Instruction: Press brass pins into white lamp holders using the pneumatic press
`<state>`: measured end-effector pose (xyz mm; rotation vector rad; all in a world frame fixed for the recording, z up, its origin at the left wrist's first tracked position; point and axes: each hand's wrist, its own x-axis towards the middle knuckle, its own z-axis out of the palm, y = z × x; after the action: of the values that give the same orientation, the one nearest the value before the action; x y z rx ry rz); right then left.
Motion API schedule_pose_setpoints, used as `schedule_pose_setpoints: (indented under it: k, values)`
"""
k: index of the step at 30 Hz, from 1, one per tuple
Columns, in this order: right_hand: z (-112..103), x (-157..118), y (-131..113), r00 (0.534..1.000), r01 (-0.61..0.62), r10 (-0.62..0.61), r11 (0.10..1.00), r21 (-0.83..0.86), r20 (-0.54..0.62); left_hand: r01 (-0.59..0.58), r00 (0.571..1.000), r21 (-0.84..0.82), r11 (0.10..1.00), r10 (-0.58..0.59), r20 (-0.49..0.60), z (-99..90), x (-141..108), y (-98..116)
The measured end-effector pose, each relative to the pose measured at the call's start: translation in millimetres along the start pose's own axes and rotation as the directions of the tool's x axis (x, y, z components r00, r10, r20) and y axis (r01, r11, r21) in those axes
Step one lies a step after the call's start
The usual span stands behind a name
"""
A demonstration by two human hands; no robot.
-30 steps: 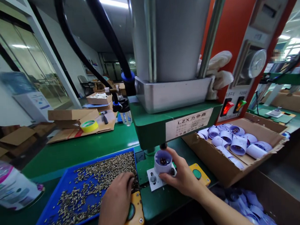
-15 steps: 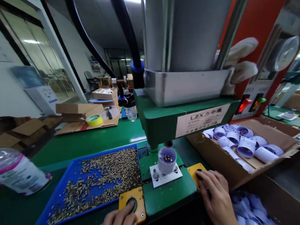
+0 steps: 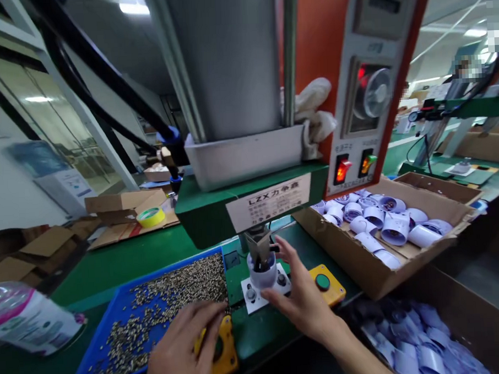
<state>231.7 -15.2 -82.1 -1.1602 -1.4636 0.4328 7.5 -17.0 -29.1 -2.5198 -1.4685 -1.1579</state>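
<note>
A pale, round plastic cup [image 3: 263, 275] sits on the white metal plate [image 3: 254, 303] of a green press. The press's metal tool [image 3: 259, 247] is down inside it. My right hand [image 3: 304, 295] is open beside the cup, thumb near its base and fingers raised along its right; whether it touches is unclear. My left hand [image 3: 186, 344] hovers over the left yellow button box [image 3: 227, 353], fingers stretched toward the edge of the blue tray [image 3: 114, 308], with nothing visible in them. Many small metal pieces [image 3: 196, 283] lie in that tray.
The right button box [image 3: 329, 285] has a green button. A carton [image 3: 360, 270] of pale plastic cups stands at right, with another pile of cups [image 3: 417, 339] below. An orange control box [image 3: 309, 46] rises behind. Yellow tape [image 3: 150, 216] and a plastic bottle [image 3: 28, 323] are at left.
The press tool has come down into the cup. My right hand has left its button and moved left to the cup. My left hand has lifted off its button. The view has turned right.
</note>
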Motion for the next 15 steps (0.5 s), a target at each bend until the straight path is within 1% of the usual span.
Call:
schedule_pose_setpoints:
  k: [2, 4, 6, 8, 11, 15]
  values:
    - [15.3, 11.4, -4.1, 1.0, 0.011, -0.01, 0.999, 0.049, -0.016, 0.034, 0.999, -0.062, 0.997, -0.032, 0.038, -2.3, 26.6, 8.6]
    - [25.8, 15.5, -2.4, 0.998, 0.017, -0.014, 0.998, 0.055, -0.064, 0.089, 0.991, -0.092, 0.992, -0.079, 0.113, -2.2, 49.8, 14.2]
    - [31.1, 14.7, 1.3, 0.994, 0.032, -0.029, 0.999, 0.029, -0.109, 0.125, 0.973, -0.097, 0.987, -0.103, 0.205, -0.8, 68.7, 18.8]
    - [32.3, 12.6, 3.8, 0.988, 0.052, -0.053, 0.999, -0.015, -0.142, 0.127, 0.954, -0.102, 0.987, -0.093, 0.286, 1.5, 83.8, 24.6]
    - [30.6, 11.9, 3.0, 0.984, 0.073, -0.082, 0.996, -0.058, -0.158, 0.087, 0.922, -0.118, 0.989, -0.035, 0.386, 5.4, 101.1, 37.1]
    - [28.5, 14.4, -1.1, 0.985, 0.075, -0.084, 0.995, -0.062, -0.151, -0.029, 0.87, -0.023, 0.999, 0.036, 0.492, 10.9, 115.7, 52.0]
